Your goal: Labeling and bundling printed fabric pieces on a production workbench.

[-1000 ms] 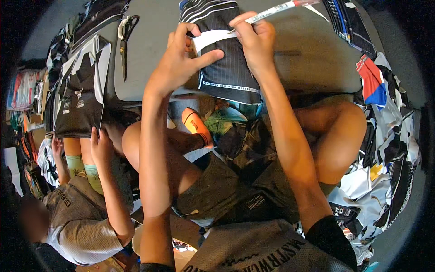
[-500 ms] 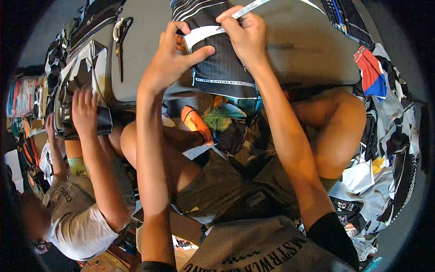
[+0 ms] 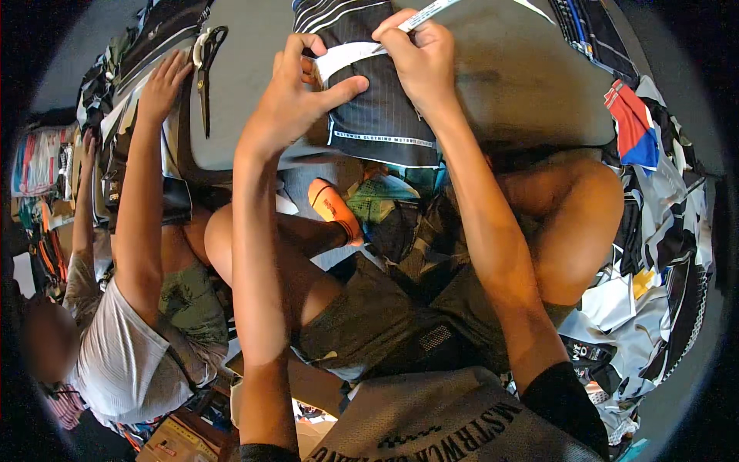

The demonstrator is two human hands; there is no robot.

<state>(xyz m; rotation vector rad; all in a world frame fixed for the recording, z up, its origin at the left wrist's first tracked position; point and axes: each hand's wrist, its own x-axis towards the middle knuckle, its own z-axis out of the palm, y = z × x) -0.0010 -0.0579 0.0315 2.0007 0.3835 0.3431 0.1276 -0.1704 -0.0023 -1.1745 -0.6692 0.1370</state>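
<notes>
A black pinstriped fabric piece [image 3: 377,108] with white bands at its far end lies on the dark work surface before me. Across it runs a curved white strip [image 3: 342,58]. My left hand [image 3: 289,108] rests at the strip's left end, thumb and index finger spread apart, pressing on the strip and the fabric; its other fingers are partly hidden. A slim white pen [image 3: 427,14] is gripped in my right hand [image 3: 427,68], its tip touching the strip.
Black-bladed scissors [image 3: 204,88] lie at the surface's left side. Beyond them a co-worker's arm [image 3: 142,185] reaches over stacked fabric. Fabric scraps [image 3: 616,304] heap up on the right, near a red, white and blue cloth [image 3: 635,127]. An orange sock [image 3: 331,206] shows below the surface's edge.
My right hand and the pen have shifted slightly right along the strip. My left hand stays almost in place. The co-worker's hands have moved farther forward over the fabric stack.
</notes>
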